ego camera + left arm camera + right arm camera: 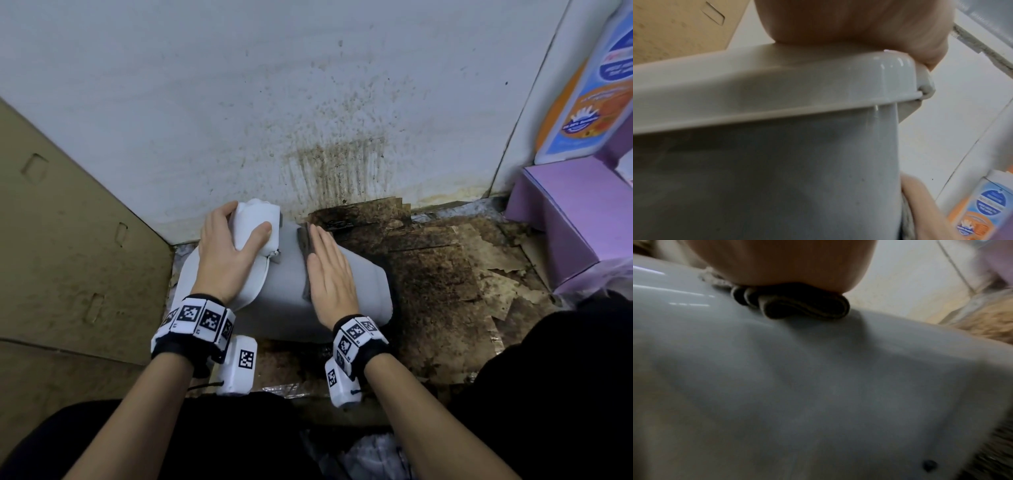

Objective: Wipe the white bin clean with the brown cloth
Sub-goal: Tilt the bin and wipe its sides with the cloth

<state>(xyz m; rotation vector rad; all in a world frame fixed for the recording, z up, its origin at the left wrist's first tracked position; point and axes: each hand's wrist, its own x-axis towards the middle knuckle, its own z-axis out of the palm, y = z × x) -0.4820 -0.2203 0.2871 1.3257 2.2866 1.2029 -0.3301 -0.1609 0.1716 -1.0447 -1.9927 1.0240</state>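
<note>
L hand (228, 255) grips bin (284, 301) lid end; R hand (329, 274) flat, pressing cloth (304, 245). I'd keep pressure even w/ long overlapping strokes.

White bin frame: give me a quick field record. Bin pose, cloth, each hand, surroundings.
bin: white bin lying on its side on stained floor
cloth: brown cloth folded, pressed flat on bin's side
right hand: right hand flat on cloth, fingers straight
left hand: left hand grips bin's lid end
surroundings: cardboard to the left, purple box to the right
</note>
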